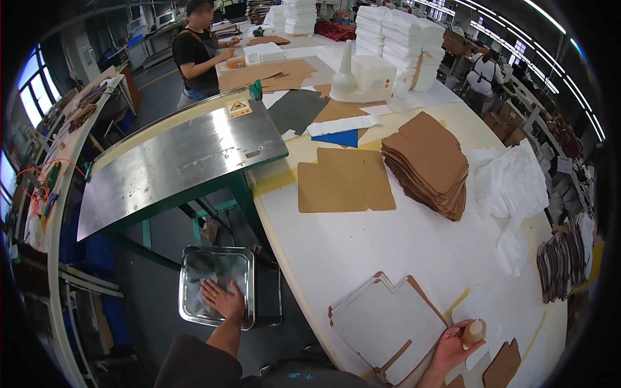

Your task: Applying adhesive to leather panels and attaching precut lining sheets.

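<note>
My left hand [223, 299] lies flat with fingers spread on a shiny metal tray [184, 284], which sits low beside the white-topped table. My right hand [456, 346] is closed around a small translucent bottle [475, 331] with amber contents, near the table's front right. Just left of that hand lies a stack of pale grey sheets [388, 320] with brown folded edges and a notched corner. A brown cut piece [502, 364] rests to the hand's right.
Farther up the table are a flat brown sheet [345, 181], a tall stack of brown pieces [427, 165] and crumpled white material [511, 181]. A steel-topped green bench [187, 152] stands left. One person [197, 58] works at the far side, another [484, 72] sits far right.
</note>
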`<state>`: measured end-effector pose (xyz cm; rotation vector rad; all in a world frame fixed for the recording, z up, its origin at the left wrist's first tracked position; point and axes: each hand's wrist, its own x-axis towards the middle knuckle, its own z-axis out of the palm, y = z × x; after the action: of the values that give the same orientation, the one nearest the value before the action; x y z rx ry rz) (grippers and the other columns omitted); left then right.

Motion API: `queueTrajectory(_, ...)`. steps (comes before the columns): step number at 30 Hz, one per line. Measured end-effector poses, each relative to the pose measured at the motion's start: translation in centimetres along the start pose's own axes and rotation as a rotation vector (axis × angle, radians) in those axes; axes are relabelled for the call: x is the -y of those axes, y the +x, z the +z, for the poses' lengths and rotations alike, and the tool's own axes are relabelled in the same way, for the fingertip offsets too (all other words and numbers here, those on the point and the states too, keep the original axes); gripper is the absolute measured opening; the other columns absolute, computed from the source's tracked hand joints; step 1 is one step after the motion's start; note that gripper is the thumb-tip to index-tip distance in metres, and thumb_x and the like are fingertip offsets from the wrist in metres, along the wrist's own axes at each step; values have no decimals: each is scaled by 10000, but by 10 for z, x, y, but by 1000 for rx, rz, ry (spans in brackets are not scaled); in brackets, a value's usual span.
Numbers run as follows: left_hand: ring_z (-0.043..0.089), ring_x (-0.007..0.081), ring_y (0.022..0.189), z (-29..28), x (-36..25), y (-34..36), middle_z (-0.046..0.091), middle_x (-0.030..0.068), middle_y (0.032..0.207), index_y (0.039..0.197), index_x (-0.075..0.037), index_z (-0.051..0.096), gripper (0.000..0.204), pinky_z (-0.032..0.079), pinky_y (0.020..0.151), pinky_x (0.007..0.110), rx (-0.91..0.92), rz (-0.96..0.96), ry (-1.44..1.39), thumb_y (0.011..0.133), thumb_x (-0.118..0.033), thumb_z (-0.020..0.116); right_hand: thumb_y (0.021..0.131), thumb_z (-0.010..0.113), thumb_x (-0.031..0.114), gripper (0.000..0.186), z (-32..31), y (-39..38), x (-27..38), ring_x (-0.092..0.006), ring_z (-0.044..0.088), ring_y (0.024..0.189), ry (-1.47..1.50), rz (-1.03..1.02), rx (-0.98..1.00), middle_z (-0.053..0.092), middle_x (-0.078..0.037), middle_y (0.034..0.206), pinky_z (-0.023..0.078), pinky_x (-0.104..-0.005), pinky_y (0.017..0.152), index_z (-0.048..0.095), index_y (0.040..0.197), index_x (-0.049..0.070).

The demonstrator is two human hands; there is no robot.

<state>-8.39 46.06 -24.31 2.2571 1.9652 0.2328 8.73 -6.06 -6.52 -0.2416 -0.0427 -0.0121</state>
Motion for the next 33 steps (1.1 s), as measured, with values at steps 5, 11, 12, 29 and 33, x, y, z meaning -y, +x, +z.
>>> queueTrajectory(5, 94, 366, 1493, 2, -2, 1, 113, 223, 1607, 1520, 48, 160, 883, 64, 1193, 502, 5, -4, 10, 921, -519, 477, 922, 658, 409, 587, 1, 0, 0, -216, 531, 1220, -7, -5, -6, 568, -90, 1317, 450, -377, 949, 476, 1349, 50)
queueTrajectory(11, 100, 366, 1492, 4, 0, 1, 123, 224, 1605, 1518, 50, 168, 886, 70, 1192, 503, -11, 4, 13, 923, -531, 473, 922, 658, 406, 594, -1, 0, 1, -218, 516, 1236, 11, 19, 29, 557, -96, 1330, 442, -379, 963, 469, 1358, 50)
queueTrajectory(12, 100, 365, 1492, 5, 0, 1, 125, 224, 1605, 1517, 50, 170, 886, 71, 1192, 503, -15, 6, 13, 923, -534, 473, 921, 660, 405, 596, -2, 0, 2, -220, 513, 1240, 3, 10, 32, 555, -97, 1332, 440, -378, 966, 467, 1360, 51)
queueTrajectory(29, 109, 358, 1491, 9, 1, 2, 146, 228, 1598, 1511, 50, 187, 877, 77, 1191, 501, -49, 15, 19, 923, -532, 478, 914, 662, 423, 611, 7, -2, -3, -230, 530, 1206, 44, 8, -20, 549, -88, 1324, 447, -381, 946, 461, 1362, 61)
queueTrajectory(33, 106, 358, 1492, 10, 3, 2, 143, 230, 1598, 1511, 51, 187, 870, 77, 1192, 499, -46, 15, 18, 929, -531, 469, 904, 672, 437, 624, 7, -2, -3, -217, 544, 1175, 33, -19, -84, 550, -69, 1318, 450, -364, 916, 457, 1361, 71)
